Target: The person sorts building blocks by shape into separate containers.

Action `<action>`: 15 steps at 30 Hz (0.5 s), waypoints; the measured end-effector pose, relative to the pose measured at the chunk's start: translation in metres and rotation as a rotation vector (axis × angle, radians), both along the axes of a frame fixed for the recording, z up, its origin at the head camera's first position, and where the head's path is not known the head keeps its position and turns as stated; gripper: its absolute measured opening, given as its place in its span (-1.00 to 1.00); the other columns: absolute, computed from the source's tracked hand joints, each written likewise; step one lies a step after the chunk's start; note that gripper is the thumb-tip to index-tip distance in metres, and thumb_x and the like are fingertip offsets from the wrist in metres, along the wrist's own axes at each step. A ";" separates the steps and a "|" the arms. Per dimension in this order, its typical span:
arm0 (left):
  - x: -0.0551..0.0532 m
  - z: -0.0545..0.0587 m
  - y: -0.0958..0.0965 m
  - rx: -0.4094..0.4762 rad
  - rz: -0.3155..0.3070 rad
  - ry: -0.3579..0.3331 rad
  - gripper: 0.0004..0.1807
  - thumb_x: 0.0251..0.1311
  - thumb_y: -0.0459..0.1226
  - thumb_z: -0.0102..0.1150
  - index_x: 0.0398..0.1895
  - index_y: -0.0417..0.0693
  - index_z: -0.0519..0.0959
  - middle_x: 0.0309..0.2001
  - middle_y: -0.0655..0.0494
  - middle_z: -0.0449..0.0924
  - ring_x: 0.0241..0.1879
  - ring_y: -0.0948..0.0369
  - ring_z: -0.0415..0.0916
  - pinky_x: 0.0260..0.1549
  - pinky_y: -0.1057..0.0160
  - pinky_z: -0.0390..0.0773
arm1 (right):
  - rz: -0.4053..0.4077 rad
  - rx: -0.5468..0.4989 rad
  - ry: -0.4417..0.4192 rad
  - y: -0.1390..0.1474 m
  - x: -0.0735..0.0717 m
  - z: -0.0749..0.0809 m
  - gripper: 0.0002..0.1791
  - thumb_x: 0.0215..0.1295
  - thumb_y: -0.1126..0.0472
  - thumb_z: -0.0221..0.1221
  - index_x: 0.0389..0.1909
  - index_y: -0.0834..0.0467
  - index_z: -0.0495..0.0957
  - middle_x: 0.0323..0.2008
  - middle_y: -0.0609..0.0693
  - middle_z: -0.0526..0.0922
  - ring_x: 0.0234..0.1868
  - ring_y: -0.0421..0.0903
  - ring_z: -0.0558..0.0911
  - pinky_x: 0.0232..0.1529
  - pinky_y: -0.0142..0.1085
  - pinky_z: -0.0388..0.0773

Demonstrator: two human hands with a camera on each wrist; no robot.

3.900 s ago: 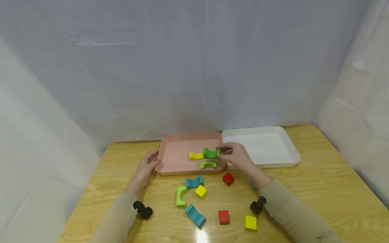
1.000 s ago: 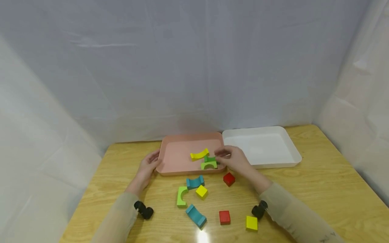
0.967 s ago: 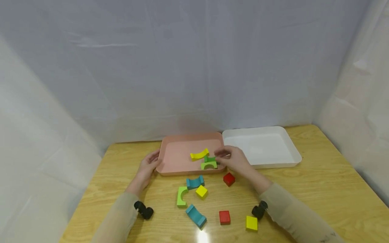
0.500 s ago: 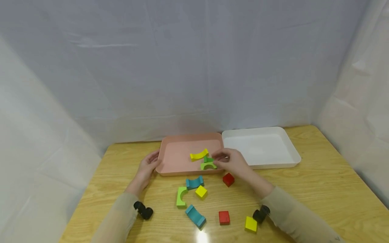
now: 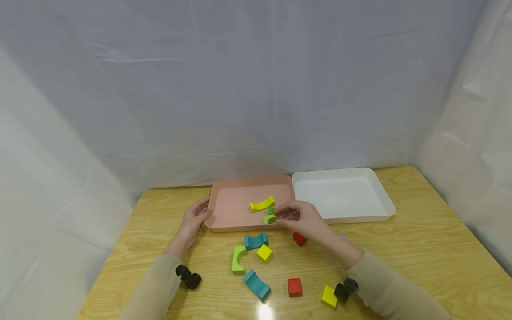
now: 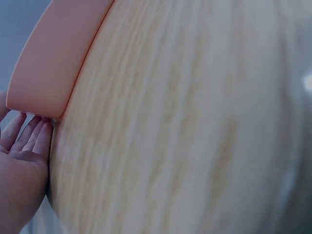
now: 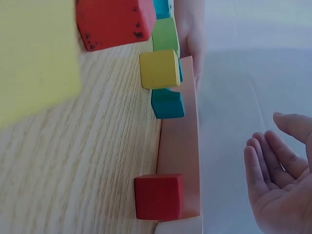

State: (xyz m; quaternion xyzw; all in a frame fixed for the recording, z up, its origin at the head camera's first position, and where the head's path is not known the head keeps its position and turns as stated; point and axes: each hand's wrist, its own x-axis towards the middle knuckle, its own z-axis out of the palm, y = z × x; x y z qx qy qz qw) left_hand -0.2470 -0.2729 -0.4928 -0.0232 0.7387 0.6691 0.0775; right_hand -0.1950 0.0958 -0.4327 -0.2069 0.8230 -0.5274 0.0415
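At the left end of the pink tray, my left hand holds the rim, thumb over it and fingers along the outer wall. My right hand is over the tray's front right corner, its fingertips right at a light green arch block and partly covering it. Behind that block, a darker green arch block is mostly hidden by the fingers. A yellow curved block leans beside it. In the right wrist view, the right hand's fingers are loosely bent, thumb apart, with nothing between them.
A white tray stands right of the pink one. On the table lie two blue curved blocks, a light green arch, yellow blocks and red blocks. The right forearm passes over a small greyish thing.
The right hand has let go of the darker green arch, which now sits lower behind the light green one. It has then shifted left and nearer, over the light green arch. Left hand stays put.
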 end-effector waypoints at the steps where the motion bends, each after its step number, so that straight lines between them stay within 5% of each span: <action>1: 0.000 0.000 0.000 -0.001 0.000 0.000 -0.36 0.64 -0.41 -0.06 0.69 -0.25 0.08 0.66 -0.26 0.11 0.59 -0.09 0.15 0.05 0.65 0.51 | 0.008 -0.004 0.007 0.000 0.001 0.001 -0.76 0.38 0.35 0.38 0.03 0.26 0.73 -0.02 0.19 0.80 -0.09 -0.01 0.75 -0.02 -0.37 0.75; 15: 0.001 0.001 0.000 -0.006 -0.003 0.005 -0.35 0.64 -0.40 -0.04 0.69 -0.25 0.08 0.66 -0.28 0.10 0.58 -0.08 0.17 0.07 0.65 0.51 | 0.093 -0.007 0.000 -0.003 0.013 0.003 -0.78 0.41 0.32 0.37 0.02 0.28 0.73 -0.08 0.14 0.78 -0.10 -0.11 0.73 -0.03 -0.42 0.74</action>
